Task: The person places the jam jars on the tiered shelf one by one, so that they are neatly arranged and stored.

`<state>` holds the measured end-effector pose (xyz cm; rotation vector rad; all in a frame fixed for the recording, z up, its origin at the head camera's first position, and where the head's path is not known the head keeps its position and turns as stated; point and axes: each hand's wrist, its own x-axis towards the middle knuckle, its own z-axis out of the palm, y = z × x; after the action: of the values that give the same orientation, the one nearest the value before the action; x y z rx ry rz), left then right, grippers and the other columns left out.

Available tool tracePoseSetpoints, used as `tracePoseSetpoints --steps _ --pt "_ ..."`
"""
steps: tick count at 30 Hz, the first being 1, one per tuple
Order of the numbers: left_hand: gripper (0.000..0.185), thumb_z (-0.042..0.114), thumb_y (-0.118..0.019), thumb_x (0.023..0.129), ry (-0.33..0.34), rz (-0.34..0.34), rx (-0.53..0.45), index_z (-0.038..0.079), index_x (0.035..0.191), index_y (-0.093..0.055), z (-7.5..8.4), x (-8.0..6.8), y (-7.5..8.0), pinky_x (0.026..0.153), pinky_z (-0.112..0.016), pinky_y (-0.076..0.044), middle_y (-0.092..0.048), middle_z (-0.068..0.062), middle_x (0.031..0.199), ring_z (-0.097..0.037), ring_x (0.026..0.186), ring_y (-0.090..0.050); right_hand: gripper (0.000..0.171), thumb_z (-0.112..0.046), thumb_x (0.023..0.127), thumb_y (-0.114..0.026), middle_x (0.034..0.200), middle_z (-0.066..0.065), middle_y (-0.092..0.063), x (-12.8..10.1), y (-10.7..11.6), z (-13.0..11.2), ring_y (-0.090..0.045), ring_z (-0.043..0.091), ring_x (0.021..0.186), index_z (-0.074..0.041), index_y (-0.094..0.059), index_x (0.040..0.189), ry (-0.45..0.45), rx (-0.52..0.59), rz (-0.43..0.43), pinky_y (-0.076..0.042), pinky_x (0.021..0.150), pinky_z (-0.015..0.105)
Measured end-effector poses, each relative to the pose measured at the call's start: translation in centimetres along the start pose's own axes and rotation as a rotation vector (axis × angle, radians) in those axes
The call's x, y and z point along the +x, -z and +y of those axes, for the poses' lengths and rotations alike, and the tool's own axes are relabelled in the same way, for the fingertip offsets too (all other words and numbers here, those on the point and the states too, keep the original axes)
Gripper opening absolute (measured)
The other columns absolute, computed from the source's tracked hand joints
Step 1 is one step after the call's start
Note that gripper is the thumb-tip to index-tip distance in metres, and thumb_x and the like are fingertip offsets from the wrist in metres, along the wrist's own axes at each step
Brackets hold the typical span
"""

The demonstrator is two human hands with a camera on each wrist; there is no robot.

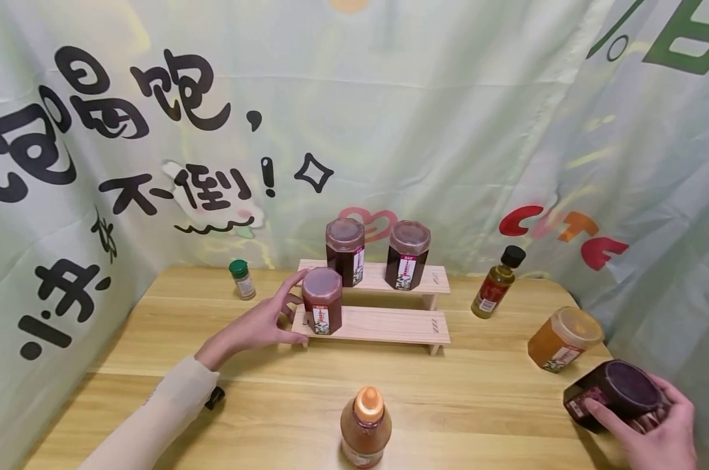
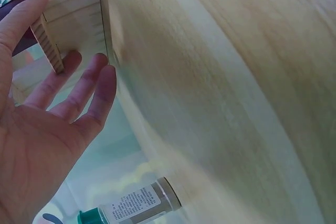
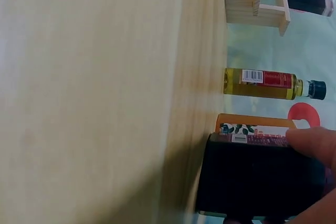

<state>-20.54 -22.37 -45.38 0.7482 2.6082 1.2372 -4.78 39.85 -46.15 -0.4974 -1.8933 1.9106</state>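
Observation:
My left hand [image 1: 292, 308] is open with its fingers spread, right beside a dark red jar [image 1: 322, 300] standing at the left end of the lower step of a wooden two-step rack [image 1: 384, 324]. In the left wrist view the hand [image 2: 58, 93] shows straight fingers next to the rack's end [image 2: 68, 19], holding nothing. My right hand [image 1: 636, 418] grips a dark jar [image 1: 619, 391], tilted at the table's front right corner. In the right wrist view a finger [image 3: 315, 145] lies across that jar [image 3: 257, 179].
Two more dark jars [image 1: 345, 251] [image 1: 409, 254] stand on the rack's upper step. An orange-capped bottle [image 1: 365, 427] stands front centre, an oil bottle [image 1: 497, 284] and an orange jar [image 1: 563, 339] on the right, and a green-capped spice bottle [image 1: 242, 279] back left. A printed cloth hangs behind the table.

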Motion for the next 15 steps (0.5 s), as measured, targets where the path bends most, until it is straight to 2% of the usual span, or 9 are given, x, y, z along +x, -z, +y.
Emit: tracePoseSetpoints --steps 2,8,12,15 --pt "0.130 0.031 -0.098 0.085 -0.007 -0.002 -0.001 0.037 0.175 -0.004 0.0 0.1 -0.1 0.093 -0.050 -0.057 -0.067 -0.013 0.138 -0.019 0.102 -0.070 0.075 0.020 0.084 -0.082 0.100 -0.023 -0.069 -0.1 0.0 -0.2 -0.068 -0.010 0.086 -0.028 -0.046 0.129 -0.013 0.002 0.007 -0.054 0.067 0.011" --pt "0.129 0.030 -0.098 0.086 -0.017 -0.001 0.002 0.035 0.176 -0.004 -0.2 0.2 -0.1 0.091 -0.051 -0.057 -0.067 -0.015 0.139 -0.020 0.101 -0.071 0.081 0.009 0.086 -0.088 0.088 -0.025 -0.067 -0.6 -0.4 -0.7 -0.066 -0.009 0.074 -0.041 -0.040 0.129 -0.070 -0.105 0.073 -0.051 0.060 0.011" --pt "0.131 0.029 -0.098 0.086 -0.014 -0.001 0.008 0.035 0.176 -0.004 -0.2 0.1 -0.1 0.090 -0.049 -0.057 -0.067 -0.016 0.140 -0.019 0.101 -0.070 0.078 0.007 0.087 -0.087 0.086 -0.022 -0.070 -0.9 -0.7 -0.8 -0.067 -0.006 0.072 -0.040 -0.040 0.128 -0.092 -0.079 0.048 -0.052 0.059 0.013" --pt "0.130 0.027 -0.098 0.086 -0.014 -0.003 0.006 0.033 0.176 -0.004 -0.1 0.2 -0.1 0.089 -0.049 -0.057 -0.067 -0.016 0.140 -0.018 0.099 -0.071 0.077 0.004 0.089 -0.088 0.084 -0.022 -0.070 -1.1 -0.9 -1.0 -0.068 -0.005 0.071 -0.041 -0.040 0.127 -0.100 -0.103 0.032 -0.052 0.059 0.013"
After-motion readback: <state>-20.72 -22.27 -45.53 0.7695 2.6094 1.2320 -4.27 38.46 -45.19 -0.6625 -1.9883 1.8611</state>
